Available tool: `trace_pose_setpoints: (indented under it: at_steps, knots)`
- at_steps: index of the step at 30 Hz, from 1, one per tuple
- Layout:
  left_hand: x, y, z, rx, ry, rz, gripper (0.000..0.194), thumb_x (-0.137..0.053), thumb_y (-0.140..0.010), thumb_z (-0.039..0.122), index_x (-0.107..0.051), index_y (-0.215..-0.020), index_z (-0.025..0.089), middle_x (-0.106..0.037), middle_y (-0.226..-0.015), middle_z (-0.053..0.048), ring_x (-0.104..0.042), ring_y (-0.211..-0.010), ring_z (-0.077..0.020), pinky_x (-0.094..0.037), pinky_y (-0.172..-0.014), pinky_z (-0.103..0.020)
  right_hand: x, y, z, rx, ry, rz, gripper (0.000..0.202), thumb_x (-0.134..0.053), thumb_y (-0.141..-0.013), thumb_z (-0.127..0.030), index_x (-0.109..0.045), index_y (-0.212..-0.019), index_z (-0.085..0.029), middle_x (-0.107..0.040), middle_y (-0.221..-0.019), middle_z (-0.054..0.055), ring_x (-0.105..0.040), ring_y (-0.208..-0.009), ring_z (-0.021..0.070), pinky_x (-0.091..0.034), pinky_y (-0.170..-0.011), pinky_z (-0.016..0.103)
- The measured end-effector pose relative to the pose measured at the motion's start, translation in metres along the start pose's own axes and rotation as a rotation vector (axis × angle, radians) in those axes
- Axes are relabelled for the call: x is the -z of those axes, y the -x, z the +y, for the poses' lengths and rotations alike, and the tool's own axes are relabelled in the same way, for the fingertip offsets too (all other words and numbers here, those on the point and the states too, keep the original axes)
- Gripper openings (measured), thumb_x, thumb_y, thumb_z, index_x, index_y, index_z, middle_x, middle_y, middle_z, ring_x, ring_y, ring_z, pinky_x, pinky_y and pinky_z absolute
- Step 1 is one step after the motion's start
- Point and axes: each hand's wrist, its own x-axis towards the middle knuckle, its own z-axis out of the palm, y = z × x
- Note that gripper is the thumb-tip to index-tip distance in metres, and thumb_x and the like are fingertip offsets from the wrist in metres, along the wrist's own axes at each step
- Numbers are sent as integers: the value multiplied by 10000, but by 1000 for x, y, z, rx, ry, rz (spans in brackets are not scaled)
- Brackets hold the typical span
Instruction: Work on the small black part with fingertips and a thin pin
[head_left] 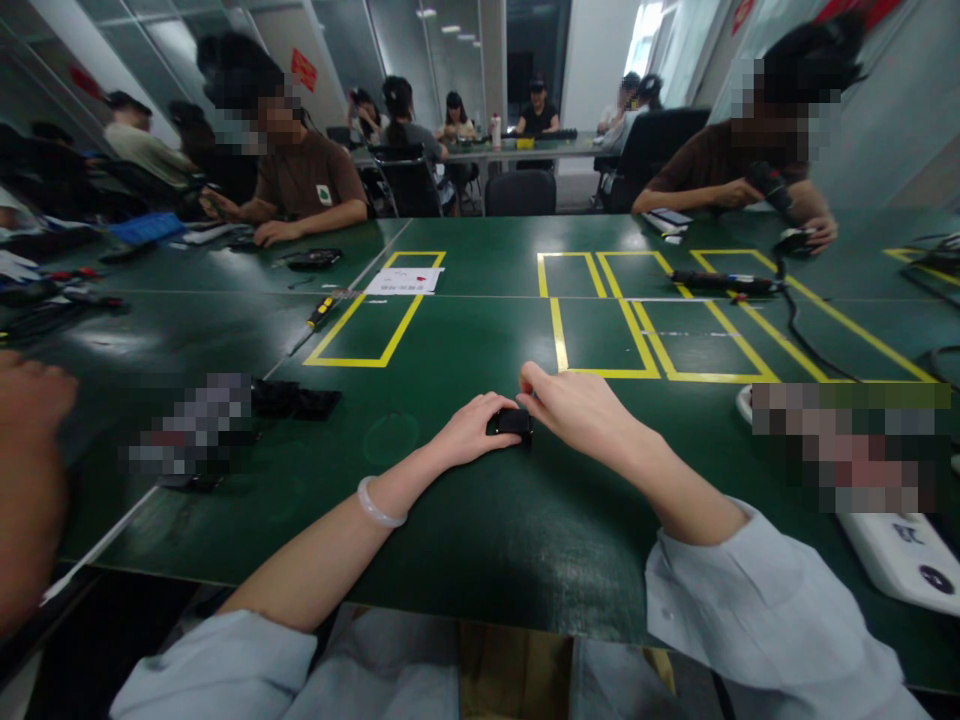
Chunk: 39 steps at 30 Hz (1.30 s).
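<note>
A small black box-shaped object (514, 426) with a dark, glossy face rests on the green table in front of me. My left hand (480, 428) grips it from the left, thumb along the near side and fingers over the far side. Just beyond its right edge is my right hand (574, 402), fingers curled in and pressed together. Whatever those fingers might hold is hidden. I cannot tell whether they touch the black object.
Yellow tape rectangles (607, 375) mark the green table (480, 560). A yellow-black screwdriver (321, 312) and a white paper (405, 281) lie left; a black electric screwdriver (726, 283) with cable lies right. A white device (892, 550) is near right. Co-workers sit opposite; another person's arm (30, 480) enters left.
</note>
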Motion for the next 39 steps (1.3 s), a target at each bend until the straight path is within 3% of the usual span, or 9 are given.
trace_pose_setpoints:
  at_steps: [7,13,22,29,39]
  knots:
    - [-2,0,-4,-26,4,24,368,-635,-798,458,-563,-1077,229,-575,-1026,-31,-539,-962,-228,-428,-855,-351,0,1,0,2,-31,8,186,-354,-916,-251,-457,-1060,-196,-681,-788,34,-623,-655,174,-231,-531,263]
    - [-3,0,-4,-21,-10,21,376,-632,-799,463,-561,-1074,217,-581,-999,-39,-541,-954,-236,-428,-850,-358,-2,0,0,-7,-11,1,226,-315,-954,-343,-460,-1041,-194,-684,-794,48,-630,-674,184,-237,-537,264]
    - [-1,0,-3,-19,3,8,375,-628,-800,461,-563,-1084,226,-580,-1029,-39,-538,-977,-239,-425,-867,-362,-1,1,1,-1,-39,1,181,-345,-920,-247,-443,-1061,-191,-681,-799,42,-621,-653,172,-221,-522,262]
    - [-2,0,-3,-11,4,10,389,-633,-797,462,-558,-1092,219,-583,-1006,-45,-541,-961,-245,-433,-838,-361,-2,-1,2,-17,-10,-6,223,-336,-954,-362,-463,-1032,-196,-674,-771,49,-623,-666,184,-212,-520,260]
    - [0,2,-2,-33,4,11,385,-617,-813,467,-559,-1112,231,-578,-1034,-40,-542,-976,-235,-428,-854,-357,-8,-3,11,-3,-95,39,166,-375,-921,-284,-461,-1032,-195,-668,-810,37,-600,-662,162,-226,-523,252]
